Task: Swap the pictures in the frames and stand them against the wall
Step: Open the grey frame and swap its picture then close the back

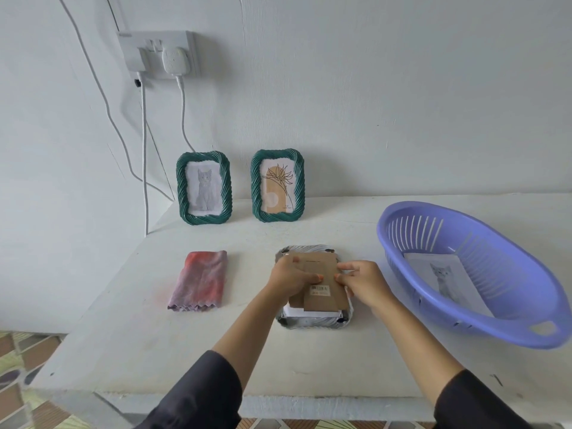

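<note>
Centrally, near the front of the white table point(154, 351), a pale frame point(309, 324) lies face down, its rope-twist rim showing at the near and far ends. A brown backing board point(322, 300) carrying a barcode label point(320, 289) rests on it, slightly askew. A strip of white sheet point(292, 311) shows beneath the board's near edge.

The left hand point(292, 278) lies over the left part of the board, fingers bent round its left edge and thumb laid across the top, so that it grasps the board. The right hand point(362, 281) meets the board from the right, pinching that edge between thumb and fingers. Both forearms emerge from dark sleeves.

At the far side, two green frames stand upright against the wall point(402, 103), just beside one another but apart. The left green frame point(183, 187) holds a grey cat drawing point(204, 188); the right green frame point(298, 184) holds a plant print point(277, 188).

To the right, a purple slotted basket point(495, 331) sits on the table, near the pale frame but not touching it, and contains a loose cat print point(445, 280) lying on its floor. To the left of the pale frame, well apart, lies a folded red-and-purple cloth point(201, 280).

High on the wall at the far left is a socket plate point(158, 52) with plugs inserted; white cables point(144, 165) hang from it past the table's far left corner.
</note>
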